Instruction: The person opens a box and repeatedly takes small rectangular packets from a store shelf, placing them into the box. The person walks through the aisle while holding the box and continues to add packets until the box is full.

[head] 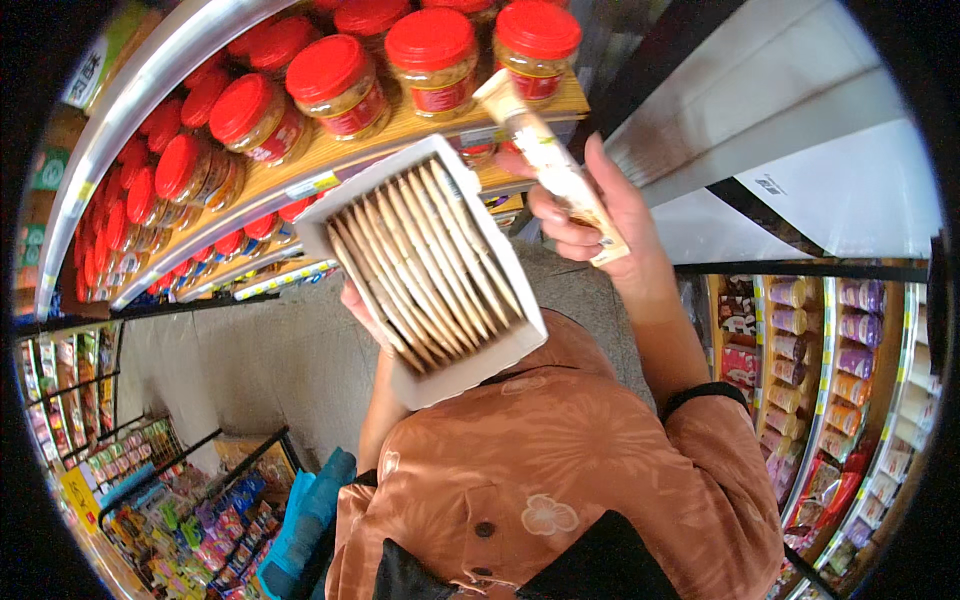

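My left hand supports an open white cardboard box from its left side, most of the hand hidden behind it. Inside the box stand several thin packets on edge, packed in a row. In my right hand is a slim cream-coloured packet, blurred, tilted with its upper end toward the shelf. That packet is apart from the box, up and to the right of it. Just beyond both hands are clear jars with red lids and red labels, lined up on a wooden shelf.
Lower shelves hold more red-lidded jars. A grey-white panel borders the right. Behind it, shelves carry purple and orange cups. At lower left stand a black-framed rack of colourful packets and a blue object. Grey floor lies between.
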Demonstrator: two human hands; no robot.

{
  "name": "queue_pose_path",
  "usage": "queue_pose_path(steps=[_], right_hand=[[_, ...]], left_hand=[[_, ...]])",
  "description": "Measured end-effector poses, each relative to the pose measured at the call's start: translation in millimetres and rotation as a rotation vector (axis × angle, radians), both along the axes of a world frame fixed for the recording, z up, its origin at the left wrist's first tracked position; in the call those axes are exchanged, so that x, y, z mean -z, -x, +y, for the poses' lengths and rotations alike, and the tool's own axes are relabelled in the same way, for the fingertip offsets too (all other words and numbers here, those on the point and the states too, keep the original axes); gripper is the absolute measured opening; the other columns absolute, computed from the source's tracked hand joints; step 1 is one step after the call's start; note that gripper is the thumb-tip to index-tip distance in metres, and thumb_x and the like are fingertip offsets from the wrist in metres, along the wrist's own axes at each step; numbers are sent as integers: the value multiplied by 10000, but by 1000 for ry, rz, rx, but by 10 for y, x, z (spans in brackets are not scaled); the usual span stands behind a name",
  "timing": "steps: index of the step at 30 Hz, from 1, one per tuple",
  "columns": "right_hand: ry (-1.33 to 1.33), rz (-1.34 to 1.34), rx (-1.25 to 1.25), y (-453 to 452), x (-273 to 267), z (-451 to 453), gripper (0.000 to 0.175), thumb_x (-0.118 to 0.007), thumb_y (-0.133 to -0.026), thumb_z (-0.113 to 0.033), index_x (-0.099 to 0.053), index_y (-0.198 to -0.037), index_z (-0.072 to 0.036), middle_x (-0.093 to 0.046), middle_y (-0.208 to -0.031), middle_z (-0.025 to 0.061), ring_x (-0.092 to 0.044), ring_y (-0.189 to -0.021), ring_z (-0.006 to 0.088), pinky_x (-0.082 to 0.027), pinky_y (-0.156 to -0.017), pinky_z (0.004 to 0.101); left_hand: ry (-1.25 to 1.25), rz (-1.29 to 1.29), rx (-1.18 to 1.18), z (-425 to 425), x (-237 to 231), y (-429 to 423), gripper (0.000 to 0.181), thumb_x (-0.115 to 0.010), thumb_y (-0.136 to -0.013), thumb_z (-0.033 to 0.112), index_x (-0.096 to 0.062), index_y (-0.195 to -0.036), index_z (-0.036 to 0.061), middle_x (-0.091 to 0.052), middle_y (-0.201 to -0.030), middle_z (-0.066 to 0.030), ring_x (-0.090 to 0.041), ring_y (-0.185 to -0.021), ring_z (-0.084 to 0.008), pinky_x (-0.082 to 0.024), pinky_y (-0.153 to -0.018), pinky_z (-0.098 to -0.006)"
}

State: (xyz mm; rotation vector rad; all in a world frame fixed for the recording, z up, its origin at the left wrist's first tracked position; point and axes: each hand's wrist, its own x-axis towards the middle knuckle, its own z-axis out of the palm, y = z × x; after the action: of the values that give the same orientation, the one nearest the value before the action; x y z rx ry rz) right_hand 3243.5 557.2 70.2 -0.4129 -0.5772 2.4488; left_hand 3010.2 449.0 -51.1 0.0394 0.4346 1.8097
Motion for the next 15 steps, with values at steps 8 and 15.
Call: queue_pose_path(steps=[8,15], right_hand=[[-859,-819,289,199,-456,-367,395,-436,-1031,-223,-543,-1328,14,-600,-872,47,-460,-693,86,-401,-655,229],[-1301,-1112,315,342,-401,-430,217,-541,-938,-124,-568,-1106,9,-611,-941,252,-600,-863,440,-479,-726,463]], left_hand=[[-31,60,180,-27,-293,-63,815,-599,-797,580,-430,-1412,72,-524,-1385,-136,-533,-1240,-324,-453,-1041,-501],[49,142,163,27,-521,-195,884,-569,-775,641,-402,-1428,69,-504,-1390,-136,-514,-1256,-306,-415,-1075,-458]])
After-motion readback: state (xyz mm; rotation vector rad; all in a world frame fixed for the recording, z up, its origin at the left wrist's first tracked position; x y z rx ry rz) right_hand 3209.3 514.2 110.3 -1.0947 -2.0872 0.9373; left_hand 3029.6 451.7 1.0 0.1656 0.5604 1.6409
